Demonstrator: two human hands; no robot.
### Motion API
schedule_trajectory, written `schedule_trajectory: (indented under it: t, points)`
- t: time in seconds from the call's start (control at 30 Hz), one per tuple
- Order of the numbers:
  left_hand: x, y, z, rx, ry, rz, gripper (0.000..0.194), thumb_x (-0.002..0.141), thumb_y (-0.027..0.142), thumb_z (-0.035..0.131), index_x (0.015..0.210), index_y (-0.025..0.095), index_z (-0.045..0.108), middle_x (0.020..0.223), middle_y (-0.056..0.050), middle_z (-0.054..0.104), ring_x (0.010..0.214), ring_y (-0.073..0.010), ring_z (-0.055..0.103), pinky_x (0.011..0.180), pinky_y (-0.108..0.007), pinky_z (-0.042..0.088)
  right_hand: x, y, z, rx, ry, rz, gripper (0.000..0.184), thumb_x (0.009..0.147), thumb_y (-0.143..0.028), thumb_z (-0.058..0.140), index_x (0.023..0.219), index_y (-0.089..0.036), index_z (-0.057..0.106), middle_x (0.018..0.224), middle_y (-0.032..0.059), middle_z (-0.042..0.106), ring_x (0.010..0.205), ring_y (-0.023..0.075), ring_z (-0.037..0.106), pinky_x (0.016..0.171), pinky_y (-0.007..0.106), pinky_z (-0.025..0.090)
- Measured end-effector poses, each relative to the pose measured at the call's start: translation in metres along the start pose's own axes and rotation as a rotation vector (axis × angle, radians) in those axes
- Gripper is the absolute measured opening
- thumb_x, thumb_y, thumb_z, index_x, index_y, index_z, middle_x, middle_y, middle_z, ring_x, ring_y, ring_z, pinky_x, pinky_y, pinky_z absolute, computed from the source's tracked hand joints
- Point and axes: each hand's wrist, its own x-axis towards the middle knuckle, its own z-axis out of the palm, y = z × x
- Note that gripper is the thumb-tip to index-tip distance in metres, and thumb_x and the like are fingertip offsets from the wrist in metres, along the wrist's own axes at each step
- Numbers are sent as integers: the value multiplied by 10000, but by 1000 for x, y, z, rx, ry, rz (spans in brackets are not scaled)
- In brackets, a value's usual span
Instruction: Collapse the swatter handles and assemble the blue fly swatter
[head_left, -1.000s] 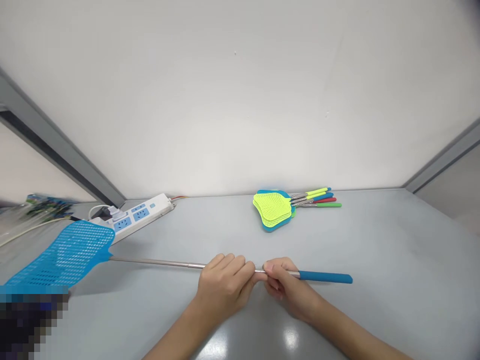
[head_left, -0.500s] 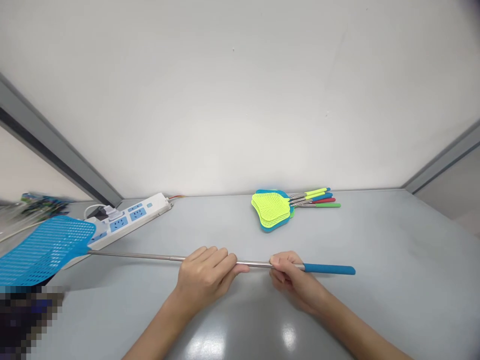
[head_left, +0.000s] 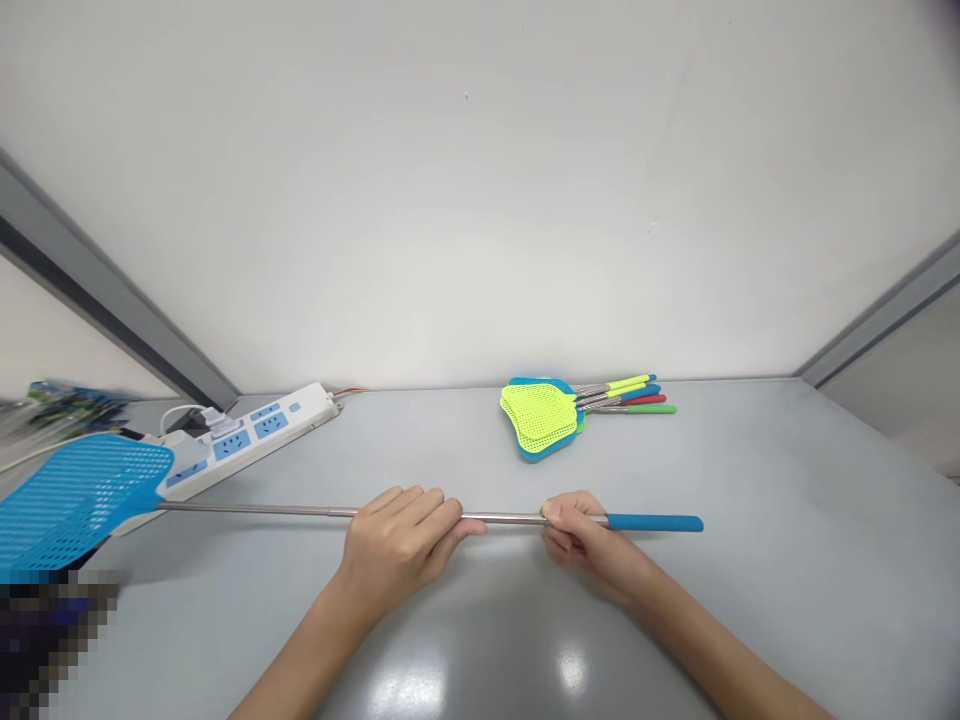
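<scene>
A telescopic fly swatter lies level across the view, held in both hands above the grey table top [head_left: 750, 610]. Its steel shaft [head_left: 255, 510] runs left to a blue mesh head [head_left: 82, 500] and right to a blue foam grip [head_left: 654, 523]. My left hand [head_left: 397, 540] is closed around the shaft's middle. My right hand [head_left: 585, 540] pinches the shaft just left of the foam grip. A short bare length of shaft shows between my hands.
A white power strip [head_left: 255, 437] with blue sockets and a plug lies behind the mesh head. Several more fly swatters [head_left: 540, 418] lie stacked at the back, against a white wall [head_left: 480, 180]. Blurred items sit off the table's left side, above a pixelated patch [head_left: 52, 640].
My hands have drawn apart along the shaft, widening the gap between them. The swatter has levelled out and shifted left and up in view, its head moving further past the left edge.
</scene>
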Motion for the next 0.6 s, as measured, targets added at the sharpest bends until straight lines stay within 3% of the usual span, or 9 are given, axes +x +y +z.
schedule_trajectory:
  t: [0.6]
  points:
    - [-7, -21, 3, 50, -14, -44, 276, 749, 326, 503, 515, 188, 455, 428, 56, 381, 420, -74, 330, 471, -226, 246, 4, -4, -31, 17, 6, 6, 367, 771, -253, 448, 445, -161, 308, 384, -79, 212, 365, 40, 164, 431, 245, 98]
